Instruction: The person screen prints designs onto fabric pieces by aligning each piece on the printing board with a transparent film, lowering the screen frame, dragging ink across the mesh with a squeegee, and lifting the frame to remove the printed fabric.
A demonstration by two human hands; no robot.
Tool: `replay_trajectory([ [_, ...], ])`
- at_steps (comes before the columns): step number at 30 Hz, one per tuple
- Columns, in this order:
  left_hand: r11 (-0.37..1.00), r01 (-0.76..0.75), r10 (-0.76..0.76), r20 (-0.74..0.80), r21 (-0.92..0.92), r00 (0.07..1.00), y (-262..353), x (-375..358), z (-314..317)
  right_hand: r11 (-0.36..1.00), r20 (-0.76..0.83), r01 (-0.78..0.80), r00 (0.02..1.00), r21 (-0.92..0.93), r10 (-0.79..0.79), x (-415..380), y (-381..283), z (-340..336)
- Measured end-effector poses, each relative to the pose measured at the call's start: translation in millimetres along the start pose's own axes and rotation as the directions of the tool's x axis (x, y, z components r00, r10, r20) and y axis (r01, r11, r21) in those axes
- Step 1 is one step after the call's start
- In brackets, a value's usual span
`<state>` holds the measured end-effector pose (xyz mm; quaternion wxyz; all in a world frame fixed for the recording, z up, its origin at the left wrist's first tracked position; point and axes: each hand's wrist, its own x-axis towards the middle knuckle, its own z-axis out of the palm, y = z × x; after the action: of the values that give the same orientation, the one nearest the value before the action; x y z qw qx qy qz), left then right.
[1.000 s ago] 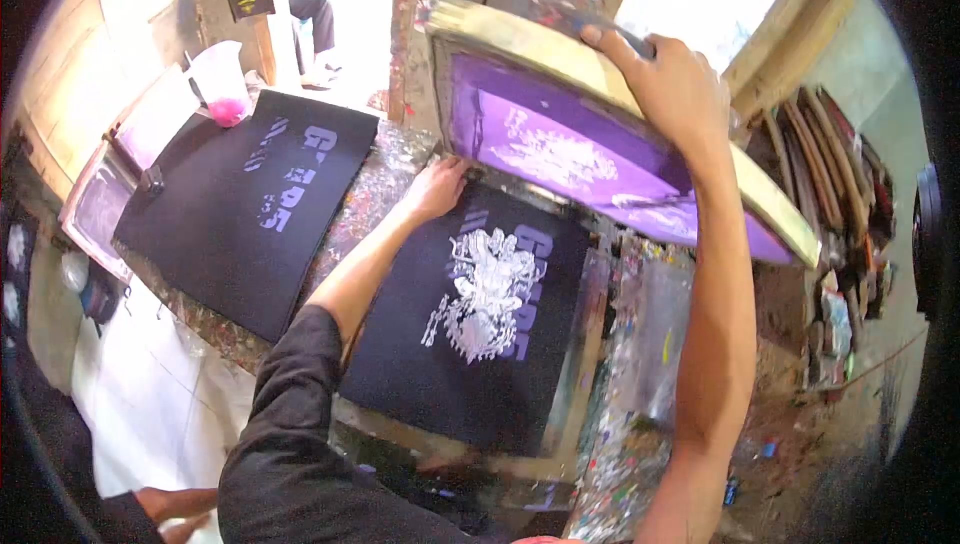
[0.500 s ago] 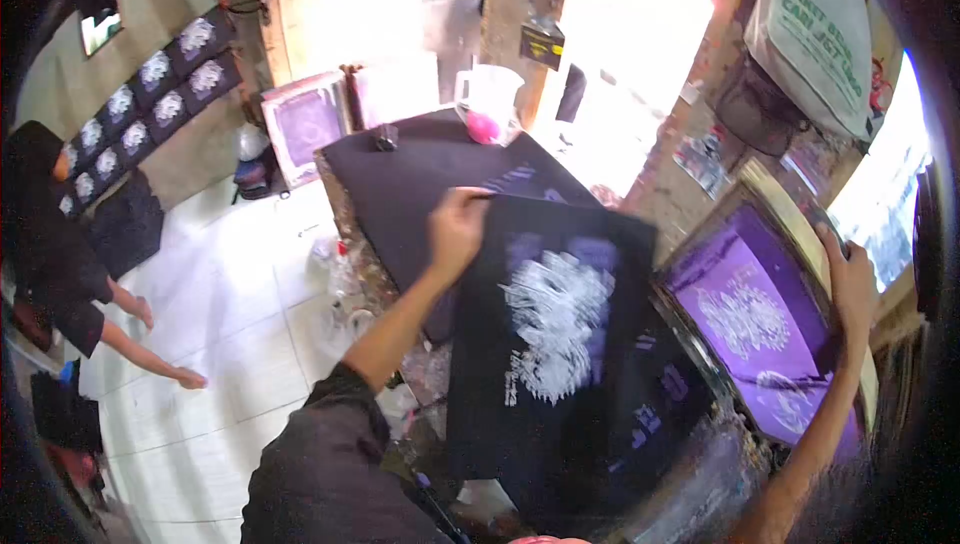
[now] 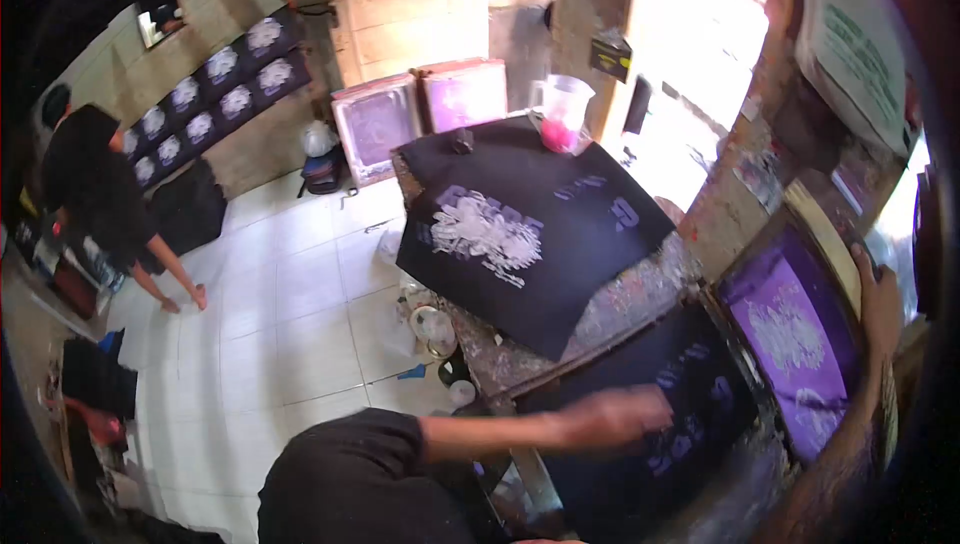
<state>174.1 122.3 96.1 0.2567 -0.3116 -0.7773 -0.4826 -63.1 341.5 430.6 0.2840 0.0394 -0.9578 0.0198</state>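
Note:
My right hand (image 3: 880,294) grips the outer edge of a silkscreen frame (image 3: 822,234), which stands tilted up at the right. Its purple mesh (image 3: 790,329) carries a pale ornate design. My left hand (image 3: 620,419), smeared by motion, passes over a black printing surface (image 3: 600,484) with faint purple marks; its fingers cannot be made out and no cloth hangs from it. Beyond, a black fabric piece (image 3: 480,289) with a white ornate print (image 3: 487,234) lies on the worktable (image 3: 640,294), over other dark cloth.
A pitcher (image 3: 565,109) with pink contents stands at the table's back. Framed screens (image 3: 380,129) lean by the wall. Jars (image 3: 433,329) crowd the table's left side. Another person (image 3: 100,184) bends at the left near a row of printed black pieces (image 3: 200,127).
The printed black fabric has left my left hand and now lies on the table behind. That hand has come back over the printing surface. My right hand stays on the frame.

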Motion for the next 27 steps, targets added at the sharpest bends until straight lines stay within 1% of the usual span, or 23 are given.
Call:
replay_trajectory([
  [1,0.945,-0.249,0.173,0.323,0.21,0.93,15,2,99,1.0,0.028,-0.01,1.0,0.001,0.01,-9,-7,-12],
  [2,0.916,-0.352,0.392,0.246,-0.194,0.886,43,10,152,0.999,0.026,0.007,1.0,0.047,-0.009,-13,-10,-12],
  [3,0.928,-0.327,0.37,0.321,-0.182,0.872,42,12,217,0.995,0.029,0.07,0.997,0.066,-0.072,-9,-4,-3],
  [4,0.943,-0.214,0.319,0.506,-0.255,0.801,62,22,228,0.998,0.002,0.063,0.998,0.022,-0.063,-20,-9,-10],
  [5,0.957,-0.082,0.254,0.67,-0.278,0.698,83,33,240,0.991,-0.053,0.133,0.99,-0.008,-0.133,-27,-10,-12],
  [6,0.991,-0.093,0.133,0.741,-0.095,0.658,82,35,242,0.989,0.051,0.145,0.988,0.005,-0.145,-36,-17,-27],
  [7,0.988,-0.13,0.009,0.797,0.088,0.604,81,35,247,0.984,0.003,0.174,0.985,0.046,-0.174,-44,-21,-32],
  [8,0.897,-0.333,-0.001,0.755,0.29,0.655,62,4,255,0.992,0.042,0.123,0.991,0.039,-0.125,-45,-16,-32],
  [9,0.758,-0.455,-0.024,0.717,0.468,0.697,54,-2,216,0.99,0.013,0.137,0.99,0.02,-0.137,-41,-14,-27],
  [10,0.859,-0.246,-0.097,0.614,0.449,0.783,35,-7,179,0.985,-0.017,0.17,0.985,0.014,-0.17,-38,-11,-21],
  [11,0.933,-0.024,-0.169,0.493,0.36,0.853,18,-11,141,0.99,-0.024,0.142,0.99,0.001,-0.142,-43,-13,-29],
  [12,0.962,0.162,-0.235,0.364,0.22,0.901,0,-16,104,0.987,-0.007,0.125,0.992,0.097,-0.124,-49,-16,-44],
  [13,0.911,0.109,-0.276,0.392,0.397,0.878,-1,-19,81,0.974,0.021,0.113,0.993,0.197,-0.119,-53,-18,-51],
  [14,0.828,0.045,-0.321,0.407,0.558,0.855,0,-19,66,0.975,0.029,0.1,0.994,0.198,-0.108,-50,-15,-50],
  [16,0.819,0.004,-0.338,0.476,0.574,0.812,4,-17,52,0.971,-0.002,0.111,0.994,0.213,-0.113,-41,-16,-49],
  [17,0.82,-0.001,-0.332,0.475,0.573,0.815,-1,-17,52,0.966,0.008,0.114,0.993,0.232,-0.119,-37,-15,-50],
  [18,0.812,0.014,-0.369,0.496,0.583,0.787,-5,-21,53,0.967,0.006,0.111,0.993,0.229,-0.115,-35,-15,-49],
  [19,0.805,0.03,-0.407,0.516,0.592,0.753,-7,-23,53,0.964,-0.031,0.122,0.993,0.235,-0.118,-33,-14,-47],
  [20,0.809,0.031,-0.407,0.521,0.588,0.75,-8,-26,54,0.961,-0.064,0.133,0.991,0.241,-0.121,-31,-14,-44],
  [22,0.779,0.007,-0.429,0.525,0.626,0.735,-11,-26,57,0.96,-0.036,0.13,0.991,0.246,-0.125,-29,-11,-41],
  [23,0.789,0.015,-0.422,0.525,0.614,0.739,-11,-26,56,0.958,-0.015,0.134,0.991,0.255,-0.135,-28,-11,-43],
  [26,0.79,-0.002,-0.417,0.54,0.612,0.731,-12,-24,55,0.963,-0.032,0.118,0.993,0.241,-0.114,-25,-12,-43],
  [27,0.789,-0.003,-0.419,0.541,0.614,0.729,-12,-24,55,0.964,0.006,0.104,0.994,0.246,-0.109,-23,-12,-44],
])
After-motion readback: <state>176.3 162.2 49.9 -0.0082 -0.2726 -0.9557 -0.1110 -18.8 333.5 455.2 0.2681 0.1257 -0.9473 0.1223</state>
